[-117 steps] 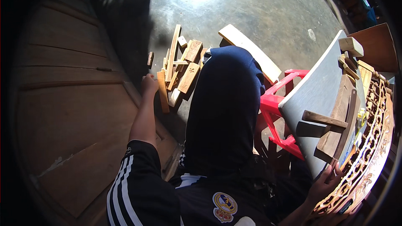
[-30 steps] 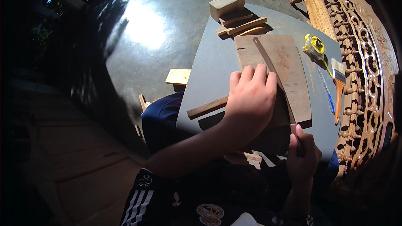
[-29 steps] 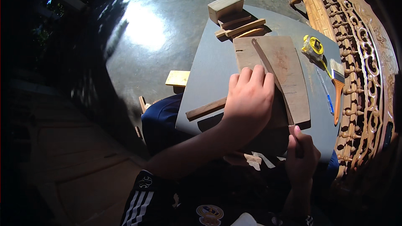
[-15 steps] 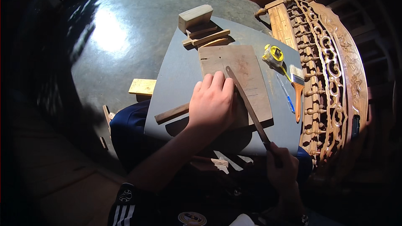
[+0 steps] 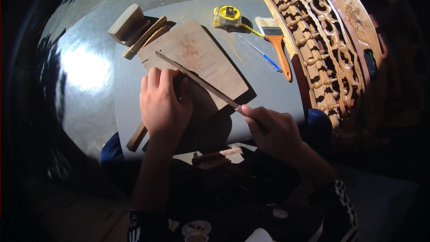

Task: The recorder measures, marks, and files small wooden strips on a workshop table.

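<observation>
My right hand (image 5: 275,130) is closed round the handle of a long, narrow metal file (image 5: 201,80). The file slants up and left across a flat wooden board (image 5: 215,62), its tip past my left hand's fingertips. My left hand (image 5: 161,101) is closed on a slim wooden stick (image 5: 136,136) by the board's near left edge. The stick's lower end sticks out below the palm; its upper part is hidden under the fingers. A reddish-brown dust patch marks the board's upper face.
On the grey tabletop (image 5: 264,94) lie a yellow tape measure (image 5: 228,14), a blue pen (image 5: 268,61) and an orange-handled brush (image 5: 279,49). A wooden block (image 5: 127,20) and several wood strips (image 5: 150,36) sit at the far left. Carved wooden furniture (image 5: 322,40) borders the right.
The view has turned, so the board and tools appear shifted. My right hand has come up nearer the board, and the file lies at a flatter slant. Both hands keep their holds.
</observation>
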`<move>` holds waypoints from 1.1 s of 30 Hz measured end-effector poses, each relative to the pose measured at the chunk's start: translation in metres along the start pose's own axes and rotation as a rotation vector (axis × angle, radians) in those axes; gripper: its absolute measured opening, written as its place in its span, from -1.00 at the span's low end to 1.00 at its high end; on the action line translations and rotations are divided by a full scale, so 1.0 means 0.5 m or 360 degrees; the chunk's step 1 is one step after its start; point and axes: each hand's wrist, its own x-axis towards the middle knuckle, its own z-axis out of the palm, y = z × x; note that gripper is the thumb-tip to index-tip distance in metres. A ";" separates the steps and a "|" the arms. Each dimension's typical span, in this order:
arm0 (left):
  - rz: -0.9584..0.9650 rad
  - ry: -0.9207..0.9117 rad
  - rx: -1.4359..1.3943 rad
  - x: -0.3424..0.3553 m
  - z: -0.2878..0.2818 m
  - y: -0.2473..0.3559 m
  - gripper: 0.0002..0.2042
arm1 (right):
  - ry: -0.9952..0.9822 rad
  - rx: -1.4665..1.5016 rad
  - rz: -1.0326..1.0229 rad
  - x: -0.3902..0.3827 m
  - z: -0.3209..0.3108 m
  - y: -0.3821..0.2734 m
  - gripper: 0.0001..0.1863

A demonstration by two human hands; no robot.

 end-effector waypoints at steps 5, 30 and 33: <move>0.0077 0.0102 0.0140 -0.027 0.001 -0.037 -0.81 | -0.0186 -0.0007 -0.0014 0.068 0.046 -0.020 -0.63; 0.0139 0.0005 0.0017 -0.019 -0.002 -0.005 -0.80 | -0.0283 0.0021 0.0006 0.052 0.028 -0.003 -0.59; 0.0137 0.0045 0.0061 -0.025 -0.001 -0.009 -0.82 | -0.0269 -0.0002 -0.0082 0.058 0.047 0.006 -0.55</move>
